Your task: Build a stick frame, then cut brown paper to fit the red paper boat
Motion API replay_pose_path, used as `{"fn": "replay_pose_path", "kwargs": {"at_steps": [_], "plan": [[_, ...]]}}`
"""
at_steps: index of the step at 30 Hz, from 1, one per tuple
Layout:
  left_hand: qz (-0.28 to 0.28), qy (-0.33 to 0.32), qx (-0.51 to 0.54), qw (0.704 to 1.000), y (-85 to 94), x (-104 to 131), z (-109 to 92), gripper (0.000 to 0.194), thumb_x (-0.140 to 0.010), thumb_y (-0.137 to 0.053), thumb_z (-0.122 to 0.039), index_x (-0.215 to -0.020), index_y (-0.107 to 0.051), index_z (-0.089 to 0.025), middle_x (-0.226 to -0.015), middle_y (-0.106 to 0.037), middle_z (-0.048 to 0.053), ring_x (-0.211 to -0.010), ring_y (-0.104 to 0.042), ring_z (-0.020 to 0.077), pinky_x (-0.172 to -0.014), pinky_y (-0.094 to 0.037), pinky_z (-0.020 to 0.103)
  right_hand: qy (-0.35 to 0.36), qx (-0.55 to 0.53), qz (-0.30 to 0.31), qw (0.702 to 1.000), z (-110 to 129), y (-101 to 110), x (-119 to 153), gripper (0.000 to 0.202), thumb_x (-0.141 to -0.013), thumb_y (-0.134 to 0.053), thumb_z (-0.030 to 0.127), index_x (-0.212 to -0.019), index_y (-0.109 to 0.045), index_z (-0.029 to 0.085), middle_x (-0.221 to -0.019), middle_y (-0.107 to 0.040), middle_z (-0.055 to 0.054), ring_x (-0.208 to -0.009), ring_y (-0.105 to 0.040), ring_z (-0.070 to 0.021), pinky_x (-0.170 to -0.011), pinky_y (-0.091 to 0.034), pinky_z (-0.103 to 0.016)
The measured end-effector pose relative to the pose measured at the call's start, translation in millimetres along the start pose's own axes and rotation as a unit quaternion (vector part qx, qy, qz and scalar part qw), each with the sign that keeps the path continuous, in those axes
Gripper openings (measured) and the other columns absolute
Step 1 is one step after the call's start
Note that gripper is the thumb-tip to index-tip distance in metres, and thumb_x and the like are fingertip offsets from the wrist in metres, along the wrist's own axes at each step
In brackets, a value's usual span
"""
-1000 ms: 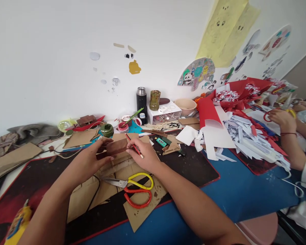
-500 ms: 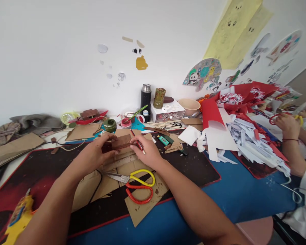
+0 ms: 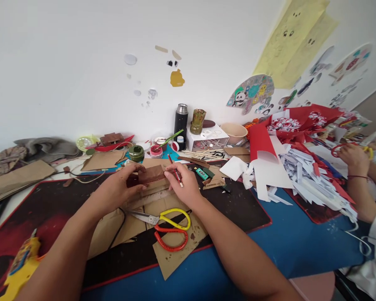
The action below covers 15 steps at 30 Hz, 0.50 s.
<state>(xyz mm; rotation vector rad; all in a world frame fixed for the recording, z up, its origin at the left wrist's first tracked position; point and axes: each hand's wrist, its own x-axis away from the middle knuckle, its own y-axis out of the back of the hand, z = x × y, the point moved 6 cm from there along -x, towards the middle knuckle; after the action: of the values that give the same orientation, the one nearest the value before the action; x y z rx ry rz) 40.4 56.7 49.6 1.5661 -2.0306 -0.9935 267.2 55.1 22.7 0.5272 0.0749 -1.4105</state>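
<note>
Between my hands is a small brown cardboard piece (image 3: 151,173) over torn cardboard. My left hand (image 3: 122,184) grips its left end, with the thumb and fingers on either side. My right hand (image 3: 184,182) pinches a red pencil (image 3: 177,175), its fingertips close to the right end of the brown piece. Just below my hands lie scissors (image 3: 174,225) with one yellow and one red handle, partly on a cardboard scrap (image 3: 178,255). Under them is more flattened cardboard (image 3: 105,232).
A yellow glue gun (image 3: 26,263) lies at lower left. Paint jars (image 3: 136,153), a black flask (image 3: 181,121) and a white box (image 3: 207,137) stand by the wall. White paper strips (image 3: 307,175) are heaped at right, near another person's hand (image 3: 354,159) holding scissors.
My right hand has shifted slightly to the right with the pencil, its fingertips away from the brown piece's middle. My left hand keeps its hold. The view has tilted slightly.
</note>
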Motion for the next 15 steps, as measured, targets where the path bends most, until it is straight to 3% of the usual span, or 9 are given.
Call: {"fn": "replay_pose_path", "kwargs": {"at_steps": [8,15], "plan": [[-0.009,-0.026,0.033,0.999,-3.5,-0.3,0.5,0.050,-0.083,-0.072,-0.055,-0.124,-0.063,-0.027,-0.137,-0.070,0.013,-0.119,-0.073,0.0346,-0.104,-0.060,0.052,0.004,0.050,0.021,0.999,-3.0,-4.1,1.4,0.016,-0.105,-0.063,0.038,-0.112,-0.070,0.025,-0.094,-0.080,-0.002,-0.066,-0.072,-0.0179,-0.067,-0.053,-0.029],[-0.013,-0.051,-0.011,0.999,-4.4,-0.2,-1.7,0.045,-0.088,-0.068,-0.054,-0.125,-0.065,-0.028,-0.134,-0.073,0.012,-0.121,-0.071,0.0351,-0.108,-0.057,0.052,0.001,0.043,0.033,0.999,-0.7,-4.4,-0.2,0.015,-0.105,-0.062,0.035,-0.111,-0.070,0.024,-0.093,-0.077,-0.001,-0.061,-0.069,-0.0162,-0.066,-0.051,-0.029]]}}
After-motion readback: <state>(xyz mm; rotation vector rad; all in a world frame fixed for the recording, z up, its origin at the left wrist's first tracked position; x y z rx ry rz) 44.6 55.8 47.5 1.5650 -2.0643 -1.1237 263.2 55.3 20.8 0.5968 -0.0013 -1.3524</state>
